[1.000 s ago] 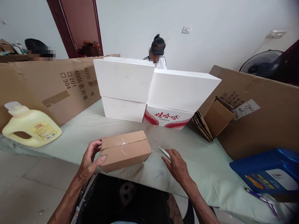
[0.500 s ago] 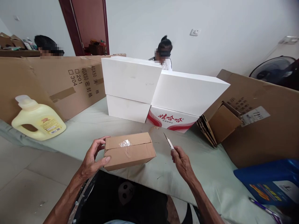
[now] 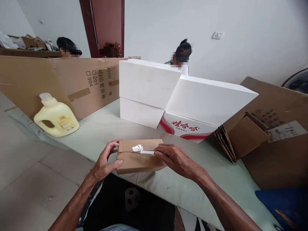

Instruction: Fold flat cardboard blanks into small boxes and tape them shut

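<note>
A small brown cardboard box [image 3: 134, 160], taped shut along its top seam, lies on the pale green cloth near me. My left hand [image 3: 106, 162] grips the box's left end, thumb in front and fingers curled over the top. My right hand [image 3: 175, 158] is closed on a thin white blade [image 3: 146, 152], which lies flat along the taped seam on top of the box, tip pointing left.
White foam boxes [image 3: 149, 83] and a red-printed carton [image 3: 185, 126] stand behind. A yellow detergent jug [image 3: 56, 117] sits left, large cardboard sheets [image 3: 72, 80] left and right, a blue container [image 3: 284, 205] at lower right. Two other people sit beyond the boxes.
My right hand picked the blade up off the cloth, raised it, then brought it left onto the box's taped seam. My left hand stayed on the box. The view shifted left.
</note>
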The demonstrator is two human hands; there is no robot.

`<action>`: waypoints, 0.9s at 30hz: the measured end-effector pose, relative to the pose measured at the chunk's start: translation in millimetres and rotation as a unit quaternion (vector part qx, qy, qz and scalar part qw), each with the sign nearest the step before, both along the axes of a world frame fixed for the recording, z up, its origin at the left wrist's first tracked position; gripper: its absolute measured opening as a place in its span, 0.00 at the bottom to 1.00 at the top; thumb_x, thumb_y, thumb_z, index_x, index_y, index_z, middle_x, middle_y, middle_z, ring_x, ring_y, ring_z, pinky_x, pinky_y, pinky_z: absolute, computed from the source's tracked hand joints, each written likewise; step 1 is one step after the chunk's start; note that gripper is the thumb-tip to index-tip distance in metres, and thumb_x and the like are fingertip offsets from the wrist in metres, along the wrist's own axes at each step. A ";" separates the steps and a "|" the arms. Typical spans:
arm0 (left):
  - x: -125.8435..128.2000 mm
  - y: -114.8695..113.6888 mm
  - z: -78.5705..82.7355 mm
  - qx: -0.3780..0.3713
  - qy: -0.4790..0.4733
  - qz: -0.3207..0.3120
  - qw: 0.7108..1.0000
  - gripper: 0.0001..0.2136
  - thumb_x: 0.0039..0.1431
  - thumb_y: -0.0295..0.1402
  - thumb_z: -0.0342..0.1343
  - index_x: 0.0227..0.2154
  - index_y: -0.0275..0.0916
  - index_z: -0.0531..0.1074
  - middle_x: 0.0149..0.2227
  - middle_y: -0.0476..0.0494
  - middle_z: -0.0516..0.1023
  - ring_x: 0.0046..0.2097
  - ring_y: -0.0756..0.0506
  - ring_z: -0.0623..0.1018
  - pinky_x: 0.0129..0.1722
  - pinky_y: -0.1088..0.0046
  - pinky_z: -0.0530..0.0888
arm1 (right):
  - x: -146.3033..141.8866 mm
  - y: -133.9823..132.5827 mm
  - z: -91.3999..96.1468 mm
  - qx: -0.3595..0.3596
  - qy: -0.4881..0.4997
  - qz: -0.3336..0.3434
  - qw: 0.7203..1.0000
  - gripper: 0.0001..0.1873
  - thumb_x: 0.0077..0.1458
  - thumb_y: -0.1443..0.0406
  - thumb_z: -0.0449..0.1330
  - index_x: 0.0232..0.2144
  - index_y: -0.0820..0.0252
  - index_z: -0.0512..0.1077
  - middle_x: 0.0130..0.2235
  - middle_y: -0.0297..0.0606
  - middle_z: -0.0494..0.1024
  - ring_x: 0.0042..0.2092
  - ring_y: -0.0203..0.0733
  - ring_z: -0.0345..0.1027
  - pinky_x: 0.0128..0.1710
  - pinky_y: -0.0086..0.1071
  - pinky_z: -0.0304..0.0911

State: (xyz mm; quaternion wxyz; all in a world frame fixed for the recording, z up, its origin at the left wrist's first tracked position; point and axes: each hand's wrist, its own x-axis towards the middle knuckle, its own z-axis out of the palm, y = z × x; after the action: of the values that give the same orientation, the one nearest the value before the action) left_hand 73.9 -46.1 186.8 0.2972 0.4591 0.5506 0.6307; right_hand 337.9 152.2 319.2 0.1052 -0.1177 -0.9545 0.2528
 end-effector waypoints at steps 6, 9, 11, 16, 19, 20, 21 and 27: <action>-1.4 0.6 0.3 -0.006 0.014 -0.013 1.000 0.27 0.63 0.44 0.70 0.59 0.46 0.66 0.76 0.32 0.63 0.71 0.31 0.72 0.69 0.53 0.70 | -11.3 -0.5 15.2 0.054 -0.029 0.017 0.998 0.27 0.82 0.54 0.47 0.34 0.58 0.74 0.33 0.37 0.76 0.33 0.39 0.64 0.36 0.35 0.54; -2.5 2.4 0.1 0.000 0.024 -0.011 1.000 0.27 0.63 0.44 0.69 0.59 0.46 0.66 0.76 0.33 0.64 0.72 0.30 0.69 0.70 0.52 0.69 | -19.8 -2.0 21.8 0.098 -0.051 0.020 0.994 0.26 0.82 0.55 0.47 0.33 0.58 0.73 0.33 0.37 0.77 0.33 0.38 0.64 0.36 0.36 0.52; -2.8 3.1 0.4 0.000 0.026 -0.006 1.000 0.27 0.63 0.44 0.70 0.59 0.46 0.67 0.75 0.33 0.65 0.72 0.30 0.69 0.69 0.52 0.69 | -26.5 -3.2 25.6 0.123 -0.059 0.031 0.990 0.26 0.82 0.56 0.46 0.33 0.58 0.73 0.34 0.38 0.78 0.34 0.39 0.64 0.36 0.36 0.51; -3.3 2.6 2.7 -0.010 0.026 -0.001 1.000 0.27 0.61 0.44 0.70 0.59 0.45 0.67 0.75 0.33 0.66 0.71 0.30 0.72 0.68 0.52 0.71 | -38.1 -5.2 35.9 0.170 -0.076 0.040 0.982 0.26 0.82 0.58 0.47 0.33 0.58 0.73 0.35 0.39 0.79 0.32 0.37 0.65 0.35 0.37 0.50; -4.6 3.2 2.5 -0.013 0.033 -0.005 0.999 0.27 0.62 0.45 0.70 0.59 0.45 0.67 0.75 0.33 0.65 0.71 0.30 0.71 0.68 0.52 0.71 | -37.4 -4.1 41.4 0.204 -0.086 0.038 0.975 0.25 0.82 0.59 0.48 0.32 0.59 0.73 0.34 0.39 0.78 0.31 0.36 0.65 0.33 0.38 0.47; -5.0 3.6 2.2 -0.014 0.035 -0.006 0.999 0.27 0.62 0.45 0.70 0.59 0.45 0.67 0.75 0.33 0.65 0.72 0.30 0.70 0.67 0.52 0.71 | -36.7 -3.9 43.0 0.214 -0.090 0.035 0.972 0.24 0.82 0.60 0.48 0.32 0.59 0.72 0.34 0.38 0.78 0.31 0.36 0.65 0.33 0.38 0.45; -5.4 4.1 1.8 -0.014 0.037 -0.006 0.999 0.27 0.62 0.45 0.70 0.59 0.45 0.67 0.75 0.33 0.66 0.72 0.30 0.70 0.67 0.52 0.71 | -36.3 -4.1 44.6 0.225 -0.096 0.032 0.969 0.24 0.82 0.60 0.49 0.31 0.59 0.72 0.33 0.38 0.78 0.31 0.36 0.65 0.32 0.38 0.44; -6.3 4.5 3.4 -0.015 0.037 0.000 0.999 0.25 0.61 0.43 0.70 0.56 0.47 0.68 0.74 0.34 0.66 0.71 0.31 0.70 0.67 0.52 0.71 | -43.7 -16.0 58.5 0.286 -0.145 0.025 0.947 0.22 0.81 0.62 0.51 0.32 0.60 0.74 0.32 0.37 0.76 0.29 0.36 0.57 0.32 0.39 0.38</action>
State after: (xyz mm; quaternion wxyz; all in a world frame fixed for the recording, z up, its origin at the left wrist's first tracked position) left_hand 67.6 -41.6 190.2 0.2836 0.4774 0.5706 0.6050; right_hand 294.2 136.2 377.7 -0.0116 -0.0944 -0.9943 -0.0483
